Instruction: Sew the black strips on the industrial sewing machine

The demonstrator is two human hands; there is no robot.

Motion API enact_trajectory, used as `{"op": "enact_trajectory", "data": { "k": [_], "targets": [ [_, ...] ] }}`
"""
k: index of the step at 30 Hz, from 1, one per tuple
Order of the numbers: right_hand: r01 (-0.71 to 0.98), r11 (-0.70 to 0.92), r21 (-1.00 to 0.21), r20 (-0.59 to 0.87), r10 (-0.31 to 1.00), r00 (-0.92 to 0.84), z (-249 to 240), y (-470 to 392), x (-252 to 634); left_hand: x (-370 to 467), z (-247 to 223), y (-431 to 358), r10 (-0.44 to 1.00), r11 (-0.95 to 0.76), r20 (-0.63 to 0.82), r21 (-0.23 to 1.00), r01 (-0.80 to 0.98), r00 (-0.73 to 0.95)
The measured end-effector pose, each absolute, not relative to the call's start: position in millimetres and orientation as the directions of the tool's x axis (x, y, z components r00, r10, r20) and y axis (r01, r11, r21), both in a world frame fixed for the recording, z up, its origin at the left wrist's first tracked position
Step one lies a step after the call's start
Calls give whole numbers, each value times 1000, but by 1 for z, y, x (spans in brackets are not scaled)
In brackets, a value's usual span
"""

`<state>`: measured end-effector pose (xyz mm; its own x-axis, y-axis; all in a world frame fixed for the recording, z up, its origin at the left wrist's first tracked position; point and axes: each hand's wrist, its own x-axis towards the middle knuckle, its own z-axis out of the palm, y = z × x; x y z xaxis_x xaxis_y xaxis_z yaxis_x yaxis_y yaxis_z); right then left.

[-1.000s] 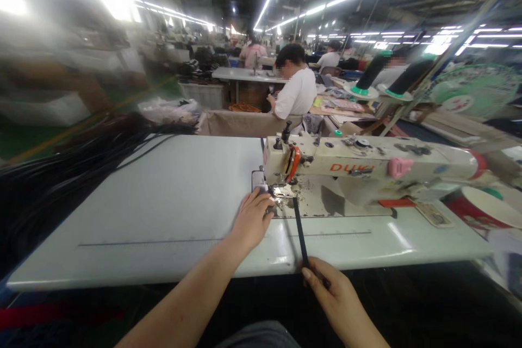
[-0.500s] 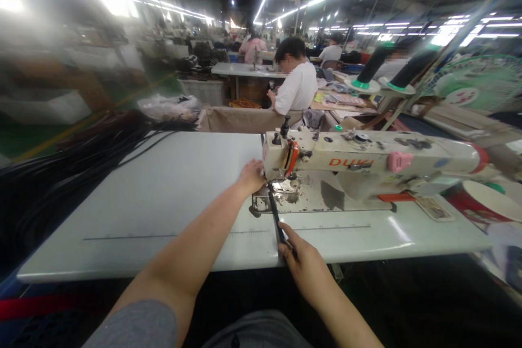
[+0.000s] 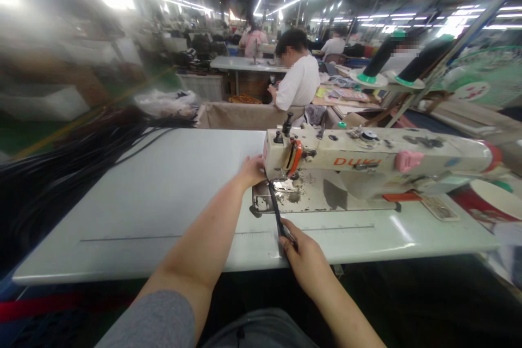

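Observation:
A narrow black strip [image 3: 275, 207] runs from under the needle area of the sewing machine [image 3: 318, 155] toward the table's front edge. My right hand [image 3: 304, 247] is closed on the strip near that edge, thumb and forefinger pinching it. Something dark and thin with a shine also shows within this hand; I cannot make out what it is. My left hand [image 3: 253, 171] is at the left side of the machine head, beside the needle area. Its fingertips are hidden behind the head, so its grip does not show.
The white table [image 3: 171, 185] has a printed ruler line along its front. A heap of black strips [image 3: 61, 163] hangs over its left edge. Black thread cones [image 3: 377, 60] stand at the back right. Beyond a cloth-lined bin [image 3: 244, 116] sits a person in a white shirt [image 3: 300, 84].
The view has shifted slightly. My right hand is still on the strip near the table edge, and my left hand remains beside the machine head, its fingers slightly repositioned.

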<state>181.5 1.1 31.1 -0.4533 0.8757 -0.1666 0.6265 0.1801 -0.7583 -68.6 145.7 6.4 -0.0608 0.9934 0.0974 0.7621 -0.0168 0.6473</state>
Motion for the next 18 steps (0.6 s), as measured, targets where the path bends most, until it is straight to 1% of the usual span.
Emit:
{"op": "enact_trajectory", "data": {
  "k": [7, 13, 16, 18],
  "targets": [
    [675, 164, -719, -208, 876, -435, 35, 3, 177, -66, 8, 142, 986, -2, 128, 647, 762, -105],
    [664, 159, -731, -199, 881, -430, 36, 4, 176, -64, 9, 140, 978, -2, 150, 703, 711, -146],
    [649, 186, -738, -146, 895, -422, 32, 5, 176, -65, 8, 140, 972, -3, 156, 757, 654, -176],
    [622, 228, -750, -64, 910, -410, 29, 5, 176, -68, 6, 141, 966, 5, 150, 805, 593, -212]
  ]
}}
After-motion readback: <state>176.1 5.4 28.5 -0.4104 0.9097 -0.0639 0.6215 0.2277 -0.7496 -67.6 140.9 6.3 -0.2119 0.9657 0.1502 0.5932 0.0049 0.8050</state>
